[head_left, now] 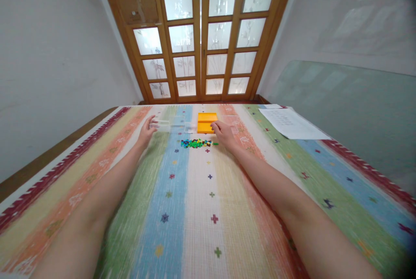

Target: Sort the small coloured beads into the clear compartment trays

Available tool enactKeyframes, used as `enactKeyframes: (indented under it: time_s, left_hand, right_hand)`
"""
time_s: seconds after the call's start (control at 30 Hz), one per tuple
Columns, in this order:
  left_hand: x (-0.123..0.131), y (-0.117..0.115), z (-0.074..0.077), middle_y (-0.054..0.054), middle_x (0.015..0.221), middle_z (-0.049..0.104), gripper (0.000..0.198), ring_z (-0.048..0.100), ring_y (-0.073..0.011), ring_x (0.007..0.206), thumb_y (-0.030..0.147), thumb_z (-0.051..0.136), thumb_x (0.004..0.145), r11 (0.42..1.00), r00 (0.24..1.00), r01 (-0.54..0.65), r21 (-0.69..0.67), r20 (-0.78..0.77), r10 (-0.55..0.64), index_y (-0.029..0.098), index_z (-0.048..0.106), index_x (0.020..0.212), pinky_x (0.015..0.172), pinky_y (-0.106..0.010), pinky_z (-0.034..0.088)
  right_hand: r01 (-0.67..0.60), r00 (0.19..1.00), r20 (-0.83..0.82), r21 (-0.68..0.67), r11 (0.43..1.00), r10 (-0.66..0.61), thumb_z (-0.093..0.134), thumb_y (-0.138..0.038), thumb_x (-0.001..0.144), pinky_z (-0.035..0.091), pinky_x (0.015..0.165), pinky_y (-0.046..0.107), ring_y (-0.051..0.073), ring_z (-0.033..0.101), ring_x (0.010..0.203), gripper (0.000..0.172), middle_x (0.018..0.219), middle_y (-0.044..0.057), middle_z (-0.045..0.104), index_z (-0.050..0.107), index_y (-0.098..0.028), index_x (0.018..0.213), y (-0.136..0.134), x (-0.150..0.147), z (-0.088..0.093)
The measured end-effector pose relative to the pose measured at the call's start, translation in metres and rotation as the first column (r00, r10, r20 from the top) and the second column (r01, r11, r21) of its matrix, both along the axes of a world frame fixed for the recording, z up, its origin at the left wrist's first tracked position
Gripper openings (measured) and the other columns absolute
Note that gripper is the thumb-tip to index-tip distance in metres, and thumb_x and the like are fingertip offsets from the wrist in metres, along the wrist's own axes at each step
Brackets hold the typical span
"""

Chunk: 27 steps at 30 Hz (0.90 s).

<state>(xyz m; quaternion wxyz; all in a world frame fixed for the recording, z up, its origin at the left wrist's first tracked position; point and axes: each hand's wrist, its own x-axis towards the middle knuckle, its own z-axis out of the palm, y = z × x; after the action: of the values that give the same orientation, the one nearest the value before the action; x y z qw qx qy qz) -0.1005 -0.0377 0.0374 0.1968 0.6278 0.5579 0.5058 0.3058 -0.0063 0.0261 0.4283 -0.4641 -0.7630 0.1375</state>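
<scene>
My left hand (147,132) is at the left end of a see-through plastic box (169,125), thumb and fingers closed around its edge. An orange-yellow box (207,117) with two shallow parts lies at the middle. At its lower right edge, my right hand (224,134) has its fingers closed on the rim; the fingertips are small and partly hidden. On the near side of both boxes lies a loose pile of tiny coloured pieces (195,143), mostly green and blue with some yellow and dark red. Another clear plastic container (232,122) shows faintly behind my right hand.
A striped, patterned cloth (195,201) covers the table. White printed sheets (289,123) lie at the far right. Past the far table edge stand wooden doors (201,62) with glass panes. A pale green panel (351,127) leans along the right wall.
</scene>
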Motion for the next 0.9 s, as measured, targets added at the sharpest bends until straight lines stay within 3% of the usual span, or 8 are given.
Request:
enactKeyframes:
  time_s: [0.1, 0.33, 0.53, 0.7, 0.9]
  left_hand:
    - [-0.028, 0.013, -0.009, -0.012, 0.133, 0.063, 0.082, 0.067, -0.0246, 0.111, 0.023, 0.053, 0.074, 0.980, 0.988, -0.153, -0.125, -0.042, 0.149, 0.020, 0.046, 0.156, 0.096, -0.040, 0.058]
    - [-0.033, 0.041, -0.029, -0.012, 0.137, 0.067, 0.076, 0.064, -0.0296, 0.124, 0.019, 0.054, 0.068, 0.964, 0.959, -0.182, -0.196, -0.251, 0.130, 0.018, 0.059, 0.144, 0.106, -0.046, 0.054]
    - [-0.034, 0.047, -0.032, -0.012, 0.143, 0.063, 0.065, 0.052, -0.0310, 0.140, 0.014, 0.053, 0.066, 0.958, 0.844, -0.265, -0.112, -0.507, 0.175, 0.019, 0.070, 0.129, 0.119, -0.049, 0.042]
    - [-0.019, 0.040, -0.038, -0.014, 0.128, 0.062, 0.040, 0.056, -0.0319, 0.128, 0.025, 0.052, 0.084, 0.909, 0.782, -0.416, 0.006, -0.508, 0.361, 0.020, 0.074, 0.117, 0.116, -0.049, 0.043]
    - [0.001, 0.042, -0.046, -0.016, 0.118, 0.066, 0.034, 0.055, -0.0340, 0.121, 0.039, 0.053, 0.093, 0.961, 0.747, -0.270, -0.065, -0.644, 0.166, 0.020, 0.076, 0.110, 0.112, -0.051, 0.043]
  right_hand:
    - [0.015, 1.000, -0.003, -0.023, 1.000, -0.015, 0.038, -0.037, 0.105, 0.048, 0.079, 0.029, 0.022, 0.066, 0.087, 0.036, 0.093, 0.007, 0.074, 0.067, -0.021, 0.092, 0.002, 0.002, -0.001]
    - [0.024, 0.997, 0.069, 0.000, 1.000, -0.024, 0.042, -0.033, 0.102, 0.046, 0.075, 0.029, 0.022, 0.065, 0.084, 0.033, 0.089, 0.006, 0.073, 0.068, -0.021, 0.087, 0.004, 0.003, -0.006]
    - [0.032, 0.989, 0.144, -0.003, 0.999, -0.032, 0.045, -0.032, 0.100, 0.041, 0.071, 0.029, 0.021, 0.062, 0.077, 0.030, 0.086, 0.006, 0.072, 0.067, -0.021, 0.083, 0.006, 0.004, -0.011]
    - [0.020, 0.984, 0.175, -0.003, 1.000, -0.020, 0.046, -0.031, 0.100, 0.038, 0.068, 0.028, 0.019, 0.060, 0.074, 0.029, 0.083, 0.004, 0.071, 0.067, -0.021, 0.082, 0.004, 0.000, -0.014]
    - [-0.029, 0.979, 0.200, 0.001, 1.000, 0.028, 0.047, -0.031, 0.101, 0.033, 0.067, 0.028, 0.018, 0.058, 0.073, 0.030, 0.081, 0.003, 0.070, 0.066, -0.021, 0.081, 0.001, -0.003, -0.017]
